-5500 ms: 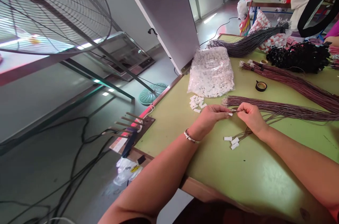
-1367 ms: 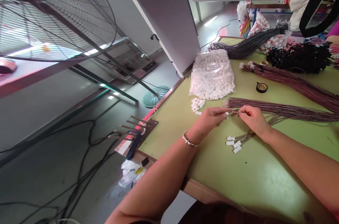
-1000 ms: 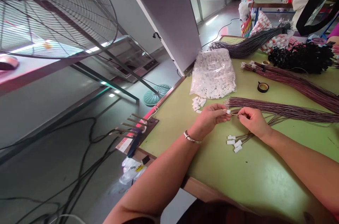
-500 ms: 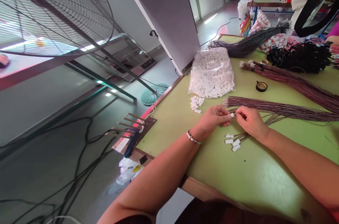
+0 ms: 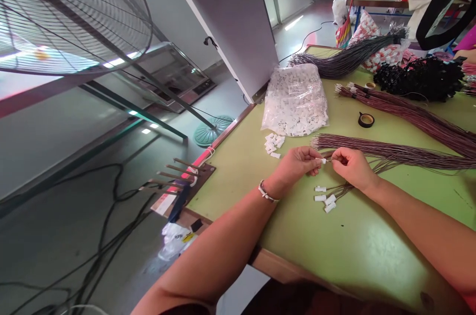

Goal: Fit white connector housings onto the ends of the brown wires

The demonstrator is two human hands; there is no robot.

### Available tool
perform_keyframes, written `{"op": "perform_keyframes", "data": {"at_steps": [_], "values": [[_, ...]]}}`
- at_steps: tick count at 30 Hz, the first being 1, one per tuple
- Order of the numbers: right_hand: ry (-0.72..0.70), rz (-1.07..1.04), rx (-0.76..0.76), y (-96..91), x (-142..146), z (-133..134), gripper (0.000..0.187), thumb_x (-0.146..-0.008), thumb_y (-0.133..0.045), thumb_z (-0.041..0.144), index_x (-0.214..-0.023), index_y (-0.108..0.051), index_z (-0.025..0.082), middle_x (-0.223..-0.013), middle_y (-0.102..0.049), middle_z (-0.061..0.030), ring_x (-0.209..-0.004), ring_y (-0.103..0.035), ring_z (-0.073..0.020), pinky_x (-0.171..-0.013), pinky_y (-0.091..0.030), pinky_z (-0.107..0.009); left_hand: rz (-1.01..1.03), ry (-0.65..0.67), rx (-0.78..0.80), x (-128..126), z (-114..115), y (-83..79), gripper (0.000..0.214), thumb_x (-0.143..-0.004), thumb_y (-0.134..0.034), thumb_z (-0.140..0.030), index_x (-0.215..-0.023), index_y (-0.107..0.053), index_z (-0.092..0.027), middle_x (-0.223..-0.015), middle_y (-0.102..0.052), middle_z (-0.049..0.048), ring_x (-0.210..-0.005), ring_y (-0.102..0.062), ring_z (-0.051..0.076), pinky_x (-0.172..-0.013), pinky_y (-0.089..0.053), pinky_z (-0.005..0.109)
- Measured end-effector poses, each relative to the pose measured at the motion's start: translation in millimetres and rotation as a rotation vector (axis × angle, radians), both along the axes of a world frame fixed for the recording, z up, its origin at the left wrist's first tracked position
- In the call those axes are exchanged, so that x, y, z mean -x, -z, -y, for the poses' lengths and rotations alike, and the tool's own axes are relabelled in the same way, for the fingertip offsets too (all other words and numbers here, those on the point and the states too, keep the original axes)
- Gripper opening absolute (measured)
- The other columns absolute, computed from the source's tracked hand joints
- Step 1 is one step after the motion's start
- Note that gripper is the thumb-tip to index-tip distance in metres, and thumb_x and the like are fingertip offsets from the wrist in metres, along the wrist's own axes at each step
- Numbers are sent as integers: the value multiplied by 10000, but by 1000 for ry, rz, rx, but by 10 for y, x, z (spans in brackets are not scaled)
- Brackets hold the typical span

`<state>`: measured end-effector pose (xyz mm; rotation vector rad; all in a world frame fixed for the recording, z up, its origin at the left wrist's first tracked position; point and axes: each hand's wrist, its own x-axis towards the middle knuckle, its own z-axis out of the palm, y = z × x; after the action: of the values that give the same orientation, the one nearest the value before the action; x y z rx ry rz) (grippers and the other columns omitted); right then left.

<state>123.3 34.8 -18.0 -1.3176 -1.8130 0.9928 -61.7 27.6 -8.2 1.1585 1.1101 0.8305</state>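
Observation:
My left hand (image 5: 297, 166) pinches a small white connector (image 5: 323, 160) over the green table (image 5: 349, 250). My right hand (image 5: 351, 168) pinches the end of a thin brown wire right against that connector. The two hands almost touch. Just below them lie several finished wires with white connectors (image 5: 324, 198) on their ends. A bundle of brown wires (image 5: 390, 150) runs off to the right behind my right hand. A little heap of loose white connectors (image 5: 273, 143) lies to the left of my left hand.
A clear bag of white connectors (image 5: 295, 101) lies further back. A tape roll (image 5: 366, 119), more brown wires (image 5: 412, 114), grey wires (image 5: 345, 57) and a black pile (image 5: 420, 79) lie beyond. The table edge (image 5: 223, 134) runs at the left; a large fan (image 5: 70, 12) stands off the table.
A fourth finished wire with a connector has joined the row below my hands since the earliest frame. My hands stay together, pinching connector and wire; only the view shifts slightly.

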Motion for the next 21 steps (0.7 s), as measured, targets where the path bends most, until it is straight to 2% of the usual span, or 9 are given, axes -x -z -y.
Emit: {"op": "perform_keyframes", "data": {"at_steps": [4,9,13,17,19,21], "values": [[-16,93,-37,7,25,38,51,-712,-521,217,-679,-552,193,-593,-576,22,-516,-466,-109,-519,-357,-238,-65,-8,-42,-53,28,16,168,-700,-711,-229,-766,-601,-120,-559,-595,-18,-466,-540,72,-484,-457,208],[-45,225,-141,-12,43,68,51,-748,-488,207,-705,-515,203,-608,-577,10,-519,-465,-120,-542,-344,-250,-220,2,-192,-61,65,11,68,-729,-658,-185,-749,-618,-134,-513,-550,-38,-471,-511,69,-480,-428,195],[-71,298,-200,6,52,72,58,-766,-473,192,-737,-523,202,-628,-586,-5,-544,-472,-133,-558,-339,-256,-172,36,-145,-88,64,42,96,-729,-658,-202,-742,-593,-132,-508,-547,-38,-456,-507,68,-471,-439,194],[-53,321,-192,28,64,76,58,-769,-480,188,-754,-536,194,-625,-584,-7,-545,-468,-134,-554,-331,-257,-121,16,-109,-135,53,82,151,-733,-667,-240,-724,-562,-132,-551,-569,-22,-456,-515,66,-474,-455,200],[-46,313,-167,14,54,75,58,-772,-488,191,-754,-543,189,-620,-580,-3,-535,-461,-128,-549,-329,-255,-160,16,-110,-118,57,60,145,-743,-655,-247,-729,-563,-136,-552,-570,-21,-459,-520,72,-479,-456,206],[-116,299,-117,-23,29,59,54,-766,-511,197,-730,-550,191,-604,-571,11,-520,-455,-120,-536,-328,-248,-267,82,-130,-67,77,-3,127,-744,-650,-251,-734,-586,-142,-537,-571,-22,-459,-518,80,-466,-430,200]]}}
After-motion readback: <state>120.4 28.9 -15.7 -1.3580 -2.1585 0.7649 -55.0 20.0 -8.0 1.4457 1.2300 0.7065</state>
